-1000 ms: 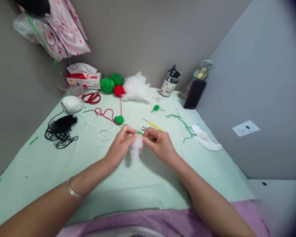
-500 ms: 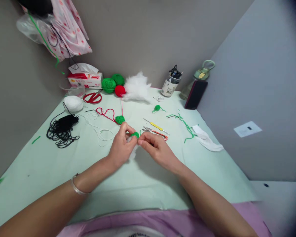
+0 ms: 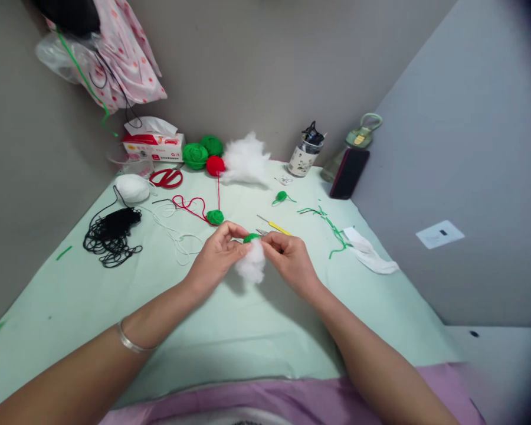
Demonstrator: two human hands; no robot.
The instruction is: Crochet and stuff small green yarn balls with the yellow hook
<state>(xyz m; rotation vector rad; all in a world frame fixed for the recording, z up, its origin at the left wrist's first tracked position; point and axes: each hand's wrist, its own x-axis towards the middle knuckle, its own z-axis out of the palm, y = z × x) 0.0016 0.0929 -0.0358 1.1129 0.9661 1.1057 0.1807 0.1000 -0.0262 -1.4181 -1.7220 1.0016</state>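
Between my hands, above the front middle of the table, is a small green crocheted piece (image 3: 251,238) with a tuft of white stuffing (image 3: 251,267) hanging below it. My left hand (image 3: 218,252) pinches the green piece from the left, thumb in front. My right hand (image 3: 291,258) is closed on its right edge, fingertips pressed together, the stuffing beside the thumb. Just behind the right hand lie a yellow-handled crochet hook (image 3: 279,227) and thread snips (image 3: 261,232), mostly hidden by that hand. A green crocheted ball (image 3: 215,217) with red yarn sits beyond my left hand.
At the back are a tissue box (image 3: 154,146), green yarn balls (image 3: 195,156), a red yarn ball (image 3: 215,165), fluffy stuffing (image 3: 246,160), a jar (image 3: 304,158) and a phone (image 3: 349,173). Black cord (image 3: 115,233) and red scissors (image 3: 166,177) lie left; green scraps (image 3: 331,227) lie right.
Both hands have shifted slightly right with the green piece. The stuffing below it shows more fully. My right hand now covers most of the snips.
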